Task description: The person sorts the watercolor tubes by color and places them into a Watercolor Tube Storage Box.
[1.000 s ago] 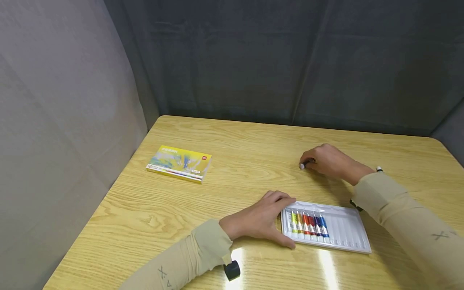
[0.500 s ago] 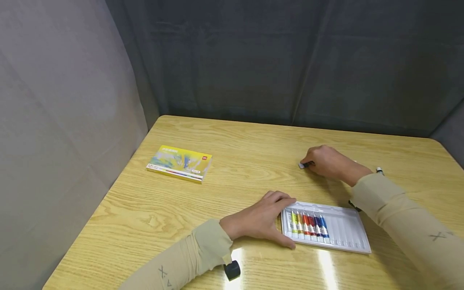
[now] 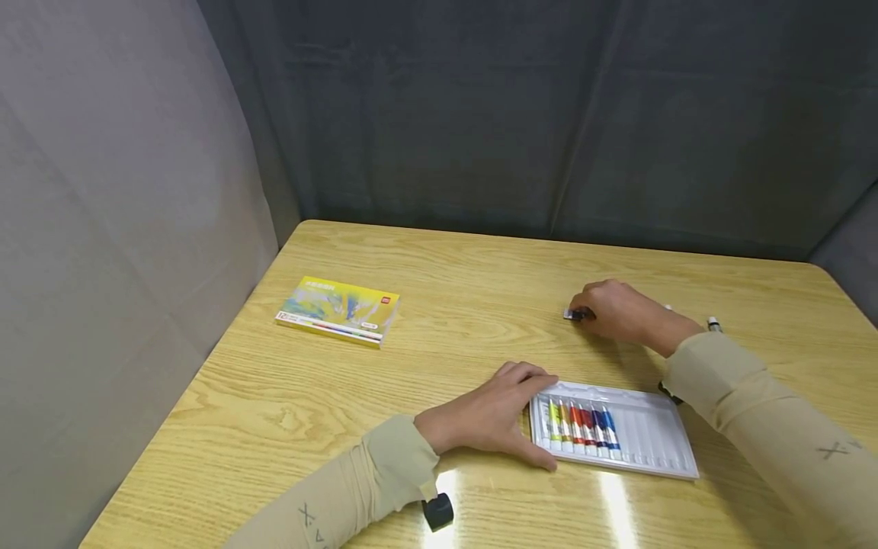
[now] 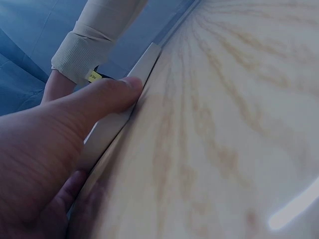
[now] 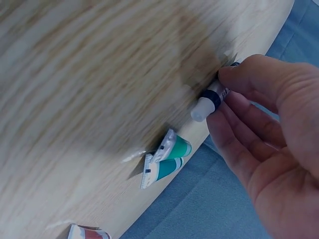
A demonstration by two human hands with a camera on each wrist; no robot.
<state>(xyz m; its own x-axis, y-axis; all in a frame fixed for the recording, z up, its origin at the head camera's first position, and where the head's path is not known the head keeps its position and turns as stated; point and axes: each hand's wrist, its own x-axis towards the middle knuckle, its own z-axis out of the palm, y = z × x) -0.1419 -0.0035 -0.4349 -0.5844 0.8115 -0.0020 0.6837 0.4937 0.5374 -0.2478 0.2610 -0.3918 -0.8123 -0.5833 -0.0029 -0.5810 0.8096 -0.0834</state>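
Note:
A paint tube (image 5: pixel 215 96) with a white cap and dark bands is pinched between the thumb and fingers of my right hand (image 3: pixel 617 311), low over the table's right half. Its flat crimped end sticks out to the left in the head view. My left hand (image 3: pixel 490 415) holds the left end of a white plastic tray (image 3: pixel 658 431), thumb against the near side and fingers at the far corner. Several paint tubes (image 3: pixel 581 427), yellow through red to blue, lie side by side in the tray's left slots. Its right slots are bare.
Two green tubes (image 5: pixel 170 149) lie near the right hand, and a reddish-brown tube (image 5: pixel 88 232) lies further off. A white-capped tube (image 3: pixel 714 324) shows beyond the right sleeve. A yellow paint box (image 3: pixel 339 311) lies at the table's left. Dark curtains stand behind.
The paint tube has turned in my right fingers, so its flat end now points left. That hand has shifted only slightly. My left hand has stayed on the tray.

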